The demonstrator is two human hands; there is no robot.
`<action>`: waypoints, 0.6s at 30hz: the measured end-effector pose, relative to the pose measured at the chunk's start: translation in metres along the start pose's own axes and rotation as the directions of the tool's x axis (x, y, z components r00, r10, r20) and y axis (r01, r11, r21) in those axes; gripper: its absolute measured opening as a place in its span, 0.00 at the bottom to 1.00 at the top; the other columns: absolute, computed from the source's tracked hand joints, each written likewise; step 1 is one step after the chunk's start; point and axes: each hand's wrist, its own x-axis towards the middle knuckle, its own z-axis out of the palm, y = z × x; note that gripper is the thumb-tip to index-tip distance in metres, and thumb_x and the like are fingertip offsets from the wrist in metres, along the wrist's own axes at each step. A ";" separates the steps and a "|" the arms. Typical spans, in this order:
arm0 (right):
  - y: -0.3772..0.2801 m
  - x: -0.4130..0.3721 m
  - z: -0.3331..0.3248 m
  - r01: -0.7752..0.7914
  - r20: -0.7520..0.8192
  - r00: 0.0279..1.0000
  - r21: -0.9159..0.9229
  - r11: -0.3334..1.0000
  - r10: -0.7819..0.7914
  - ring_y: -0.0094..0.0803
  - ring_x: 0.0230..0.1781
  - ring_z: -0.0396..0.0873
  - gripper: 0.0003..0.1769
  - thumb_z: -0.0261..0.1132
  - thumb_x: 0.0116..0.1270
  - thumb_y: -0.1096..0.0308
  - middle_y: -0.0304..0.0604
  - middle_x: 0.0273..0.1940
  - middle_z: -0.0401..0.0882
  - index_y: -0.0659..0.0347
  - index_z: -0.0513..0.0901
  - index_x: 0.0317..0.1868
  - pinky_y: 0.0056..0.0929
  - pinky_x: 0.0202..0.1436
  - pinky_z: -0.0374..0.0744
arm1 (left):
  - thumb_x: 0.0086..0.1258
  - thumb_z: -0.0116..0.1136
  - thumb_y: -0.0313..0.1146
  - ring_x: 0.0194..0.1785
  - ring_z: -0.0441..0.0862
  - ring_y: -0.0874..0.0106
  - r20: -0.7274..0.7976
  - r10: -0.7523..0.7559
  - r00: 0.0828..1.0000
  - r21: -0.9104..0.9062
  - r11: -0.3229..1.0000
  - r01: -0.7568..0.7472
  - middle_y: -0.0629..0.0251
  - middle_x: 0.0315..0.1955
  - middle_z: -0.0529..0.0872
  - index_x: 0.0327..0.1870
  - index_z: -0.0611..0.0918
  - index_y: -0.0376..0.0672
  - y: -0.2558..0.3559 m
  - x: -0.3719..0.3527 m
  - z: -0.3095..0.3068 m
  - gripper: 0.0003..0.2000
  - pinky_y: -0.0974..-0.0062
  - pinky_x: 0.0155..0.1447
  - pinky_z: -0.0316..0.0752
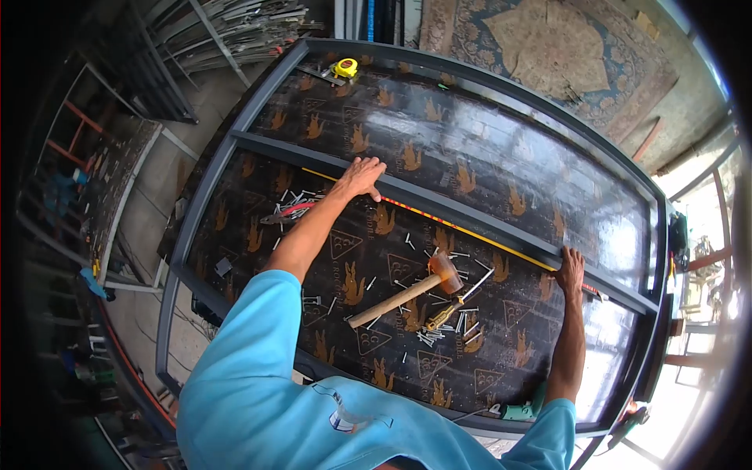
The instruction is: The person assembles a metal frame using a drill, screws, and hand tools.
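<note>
A grey metal frame (229, 160) lies on the dark printed board, with a long grey crossbar (470, 213) running through it. My left hand (360, 178) is bent over the crossbar left of its middle, thumb on the near side. Farther right, my right hand (572, 270) is wrapped over the same bar. Along the bar's near edge, passing under both hands, runs a thin yellow-and-red strip (486, 243) that looks like a measuring tape blade. Nearer my body lie a mallet (399, 300), a yellow-handled screwdriver (445, 316) and loose screws (429, 337).
Red-handled pliers (290, 211) sit among screws by my left forearm. A yellow tape measure (345, 68) is at the far left corner. A green power tool (521, 410) lies at the near right edge. A patterned rug (548, 47) is beyond the frame.
</note>
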 end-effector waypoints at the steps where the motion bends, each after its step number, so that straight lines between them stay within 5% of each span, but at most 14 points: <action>1: -0.002 -0.001 0.002 -0.005 -0.012 1.000 0.000 1.000 0.005 0.46 0.52 0.70 0.45 0.81 0.31 0.64 0.47 0.45 0.72 0.60 0.71 0.54 0.42 0.59 0.66 | 0.34 0.79 0.46 0.57 0.71 0.58 -0.035 -0.010 0.999 0.008 1.000 0.010 0.59 0.46 0.75 0.50 0.73 0.42 -0.002 0.000 0.005 0.39 0.59 0.58 0.63; 2: -0.006 0.000 0.001 -0.085 0.108 0.990 -0.035 0.996 0.089 0.47 0.58 0.67 0.49 0.80 0.35 0.64 0.49 0.52 0.71 0.59 0.67 0.61 0.42 0.62 0.64 | 0.34 0.79 0.46 0.59 0.69 0.57 -0.074 -0.046 0.996 0.042 0.998 0.049 0.56 0.48 0.74 0.58 0.70 0.43 0.002 -0.004 0.008 0.45 0.57 0.60 0.62; 4: -0.016 -0.015 0.009 -0.102 -0.062 0.993 -0.052 0.993 0.099 0.49 0.66 0.60 0.55 0.79 0.39 0.64 0.53 0.63 0.64 0.55 0.59 0.70 0.45 0.68 0.60 | 0.34 0.80 0.47 0.67 0.61 0.49 -0.220 -0.073 0.973 0.113 0.989 0.100 0.45 0.62 0.66 0.72 0.58 0.46 0.012 -0.014 0.014 0.58 0.51 0.69 0.55; 7: -0.025 -0.050 0.025 -0.243 -0.124 0.958 0.123 0.962 0.258 0.55 0.70 0.54 0.56 0.75 0.47 0.62 0.56 0.69 0.56 0.51 0.52 0.74 0.50 0.71 0.56 | 0.46 0.75 0.42 0.72 0.53 0.46 -0.366 -0.206 0.908 -0.149 0.976 0.161 0.41 0.68 0.57 0.72 0.58 0.44 0.049 -0.050 0.023 0.50 0.49 0.73 0.50; 10: -0.047 -0.143 -0.011 -0.350 -0.133 0.882 0.457 0.817 0.453 0.55 0.66 0.62 0.44 0.73 0.52 0.58 0.59 0.63 0.66 0.59 0.65 0.68 0.47 0.68 0.60 | 0.55 0.69 0.35 0.65 0.63 0.51 -0.605 -0.195 0.772 -0.323 0.946 -0.013 0.50 0.61 0.70 0.64 0.68 0.40 0.081 -0.128 0.036 0.34 0.55 0.69 0.57; 11: -0.056 -0.187 -0.018 -0.390 -0.101 0.872 0.444 0.806 0.478 0.55 0.66 0.62 0.44 0.73 0.52 0.58 0.59 0.63 0.66 0.59 0.65 0.68 0.47 0.68 0.60 | 0.57 0.68 0.34 0.63 0.65 0.52 -0.582 -0.221 0.783 -0.334 0.942 0.017 0.52 0.58 0.72 0.62 0.70 0.40 0.088 -0.164 0.040 0.31 0.56 0.67 0.59; 13: -0.070 -0.262 -0.044 -0.597 -0.070 0.630 0.594 0.540 0.773 0.53 0.63 0.65 0.40 0.72 0.55 0.54 0.59 0.61 0.68 0.62 0.69 0.65 0.46 0.66 0.62 | 0.56 0.68 0.33 0.63 0.66 0.53 -0.510 -0.335 0.792 -0.371 0.917 0.149 0.53 0.56 0.74 0.60 0.72 0.40 0.101 -0.241 0.054 0.29 0.55 0.66 0.60; 16: -0.082 -0.371 -0.037 -0.824 -0.091 0.445 0.347 0.448 0.891 0.55 0.61 0.65 0.41 0.71 0.55 0.51 0.60 0.60 0.69 0.61 0.68 0.65 0.51 0.63 0.64 | 0.57 0.67 0.30 0.61 0.68 0.54 -0.401 -0.475 0.783 -0.436 0.851 0.293 0.55 0.54 0.76 0.57 0.74 0.41 0.117 -0.340 0.074 0.25 0.57 0.64 0.62; 18: -0.093 -0.417 -0.020 -0.866 -0.087 0.362 0.337 0.370 0.928 0.57 0.61 0.65 0.46 0.72 0.51 0.45 0.64 0.59 0.68 0.58 0.66 0.67 0.53 0.62 0.63 | 0.58 0.67 0.31 0.59 0.69 0.55 -0.373 -0.530 0.762 -0.447 0.822 0.353 0.55 0.51 0.78 0.54 0.76 0.40 0.132 -0.381 0.076 0.22 0.58 0.64 0.64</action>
